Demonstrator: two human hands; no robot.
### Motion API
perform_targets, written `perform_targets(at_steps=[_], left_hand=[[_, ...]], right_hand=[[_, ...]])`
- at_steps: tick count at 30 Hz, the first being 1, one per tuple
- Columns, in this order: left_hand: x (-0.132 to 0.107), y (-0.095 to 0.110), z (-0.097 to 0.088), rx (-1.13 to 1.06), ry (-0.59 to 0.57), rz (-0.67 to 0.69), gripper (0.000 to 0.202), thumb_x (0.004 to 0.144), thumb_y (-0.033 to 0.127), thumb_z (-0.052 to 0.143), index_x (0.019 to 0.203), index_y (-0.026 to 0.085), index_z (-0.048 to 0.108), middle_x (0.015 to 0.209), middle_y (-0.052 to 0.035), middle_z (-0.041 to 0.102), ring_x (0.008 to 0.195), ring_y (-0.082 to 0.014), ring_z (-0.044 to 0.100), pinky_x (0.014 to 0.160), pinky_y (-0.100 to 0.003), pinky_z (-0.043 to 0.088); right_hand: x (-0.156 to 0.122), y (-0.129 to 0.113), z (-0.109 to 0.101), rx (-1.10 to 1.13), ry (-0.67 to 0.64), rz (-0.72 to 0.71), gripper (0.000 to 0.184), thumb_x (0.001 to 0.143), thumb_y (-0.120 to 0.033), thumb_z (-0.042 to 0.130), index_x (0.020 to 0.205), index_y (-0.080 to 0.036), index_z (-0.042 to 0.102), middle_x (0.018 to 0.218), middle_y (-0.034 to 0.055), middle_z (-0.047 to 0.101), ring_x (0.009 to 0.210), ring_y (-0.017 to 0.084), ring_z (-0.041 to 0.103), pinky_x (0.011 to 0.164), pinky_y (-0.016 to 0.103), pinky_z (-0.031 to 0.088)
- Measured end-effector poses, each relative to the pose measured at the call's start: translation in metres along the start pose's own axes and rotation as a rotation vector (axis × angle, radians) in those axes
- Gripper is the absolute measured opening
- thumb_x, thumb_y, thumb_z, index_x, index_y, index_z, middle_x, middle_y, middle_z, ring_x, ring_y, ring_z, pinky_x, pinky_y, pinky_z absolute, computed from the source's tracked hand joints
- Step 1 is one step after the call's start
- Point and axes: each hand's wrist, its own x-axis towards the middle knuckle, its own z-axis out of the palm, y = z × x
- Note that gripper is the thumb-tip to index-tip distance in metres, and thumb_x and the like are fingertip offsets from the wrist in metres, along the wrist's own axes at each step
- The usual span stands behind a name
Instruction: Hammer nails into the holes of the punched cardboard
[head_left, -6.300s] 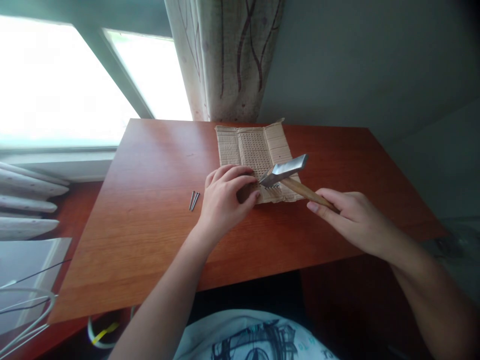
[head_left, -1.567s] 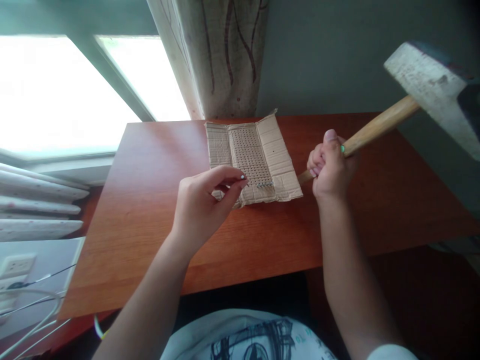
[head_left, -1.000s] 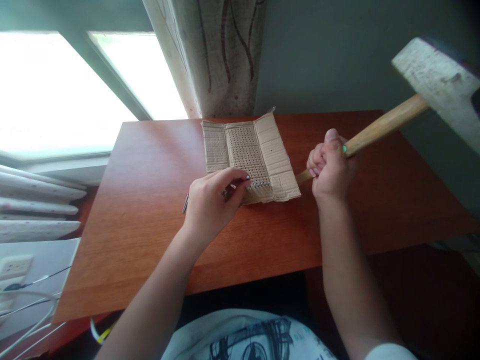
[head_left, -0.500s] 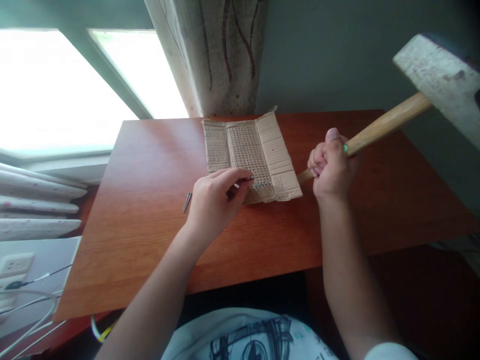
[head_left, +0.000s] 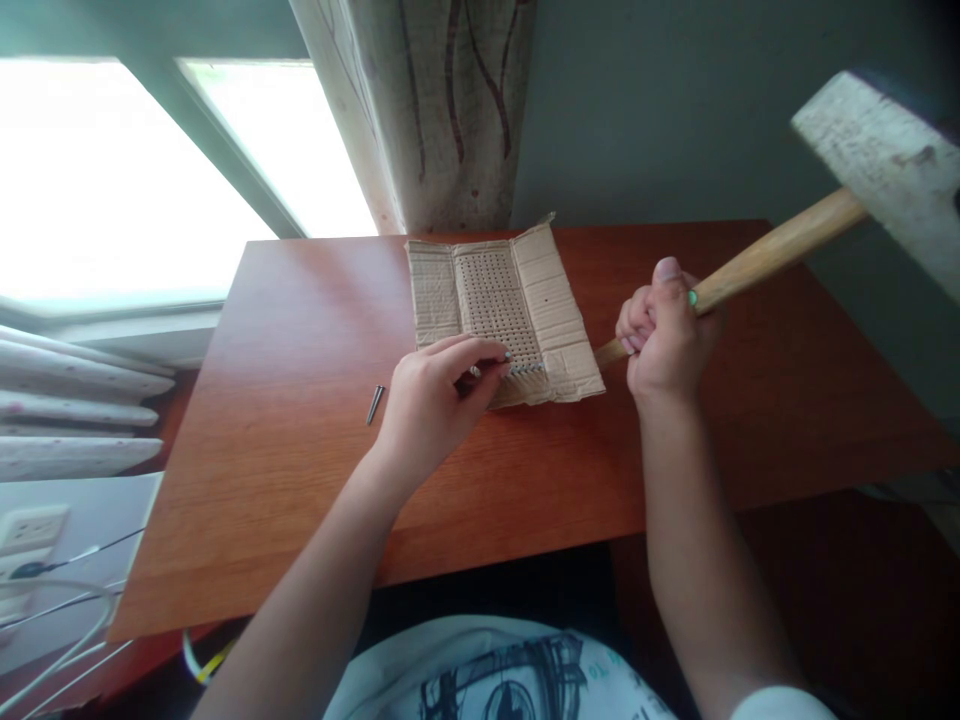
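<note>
A flattened piece of cardboard (head_left: 551, 315) full of small holes lies on the reddish wooden table (head_left: 300, 480). A short row of nails (head_left: 529, 368) stands in its near edge. My left hand (head_left: 431, 405) pinches a nail (head_left: 509, 357) with thumb and forefinger at the left end of that row. My right hand (head_left: 664, 340) is a fist round the wooden handle of a hammer (head_left: 877, 170). The hammer's pale metal head is raised high at the upper right, well above the table.
One loose nail (head_left: 374, 403) lies on the table left of my left hand. A window and a patterned curtain (head_left: 450, 110) stand behind the table. White slats, a wall socket and cables are at the left edge.
My left hand has come down from above the table and set its nail against the cardboard's near edge. The raised hammer has hardly moved.
</note>
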Motion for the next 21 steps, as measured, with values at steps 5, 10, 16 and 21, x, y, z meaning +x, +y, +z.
perform_targets(at_steps=[5, 10, 16, 21], left_hand=[[0.0, -0.002, 0.0, -0.01, -0.01, 0.004, 0.01, 0.092, 0.019, 0.064, 0.091, 0.02, 0.074, 0.086, -0.0017, 0.077, 0.072, -0.0135, 0.068, 0.068, -0.024, 0.051], [0.0, -0.003, 0.0, 0.008, -0.015, -0.004, 0.011, 0.092, 0.021, 0.063, 0.091, 0.021, 0.074, 0.085, -0.0016, 0.078, 0.073, -0.0145, 0.069, 0.068, -0.025, 0.051], [0.0, -0.006, 0.002, -0.007, 0.001, 0.009, 0.01, 0.091, 0.02, 0.065, 0.089, 0.021, 0.075, 0.082, -0.0015, 0.077, 0.07, -0.0145, 0.069, 0.064, -0.024, 0.051], [-0.001, -0.009, 0.004, -0.031, -0.007, 0.01, 0.01, 0.09, 0.018, 0.065, 0.089, 0.02, 0.075, 0.084, -0.0016, 0.078, 0.071, -0.0143, 0.069, 0.065, -0.025, 0.05]], right_hand=[[0.0, 0.0, 0.0, 0.003, 0.009, 0.015, 0.06, 0.09, -0.057, 0.063, 0.051, -0.025, 0.029, 0.041, -0.0078, 0.025, 0.033, 0.008, 0.024, 0.035, 0.029, 0.018], [0.001, 0.001, -0.001, 0.013, -0.016, 0.001, 0.062, 0.091, -0.057, 0.063, 0.051, -0.025, 0.03, 0.041, -0.0077, 0.026, 0.033, 0.008, 0.025, 0.035, 0.028, 0.018], [-0.002, -0.011, -0.017, -0.059, -0.226, 0.121, 0.061, 0.089, -0.064, 0.065, 0.056, -0.024, 0.033, 0.044, -0.0086, 0.028, 0.035, 0.007, 0.026, 0.035, 0.026, 0.019], [-0.011, -0.036, -0.053, -0.316, -0.441, 0.239, 0.036, 0.09, -0.053, 0.071, 0.079, -0.023, 0.055, 0.059, -0.0062, 0.047, 0.045, 0.009, 0.041, 0.039, 0.024, 0.03]])
